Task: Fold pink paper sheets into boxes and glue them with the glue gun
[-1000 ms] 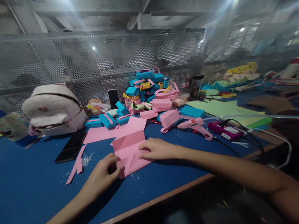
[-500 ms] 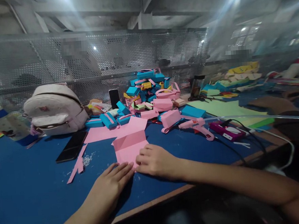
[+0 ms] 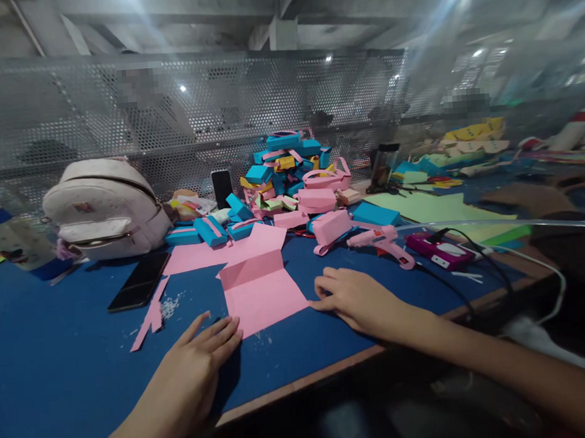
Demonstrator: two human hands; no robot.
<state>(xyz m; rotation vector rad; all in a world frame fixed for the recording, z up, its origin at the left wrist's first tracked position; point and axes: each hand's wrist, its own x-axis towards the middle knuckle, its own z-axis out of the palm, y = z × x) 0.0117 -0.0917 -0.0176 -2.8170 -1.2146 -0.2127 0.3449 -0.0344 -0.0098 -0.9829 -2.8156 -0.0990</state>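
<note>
In front of me a creased sheet of pink paper (image 3: 265, 302) lies on the blue tabletop, its far part folded up. My left hand (image 3: 196, 359) has its fingers stretched out, the tips resting on the sheet's near left corner. At the near right corner, the thumb of my right hand (image 3: 356, 302) touches the paper's edge. Its other fingers are loosely bent and apart from the thumb, with nothing seen in them. Behind the sheet lies another flat pink paper (image 3: 195, 258).
Left of the sheet are pink strips (image 3: 150, 322) and a dark phone (image 3: 139, 283), with a white backpack (image 3: 106, 212) behind. A pink glue gun (image 3: 381, 241) and purple power strip (image 3: 440, 252) lie right. Blue and pink paper boxes (image 3: 289, 169) pile up at the back.
My hands have moved apart, the left leftward and the right to the right corner. The near part of the pink sheet, folded and covered before, now lies spread flatter.
</note>
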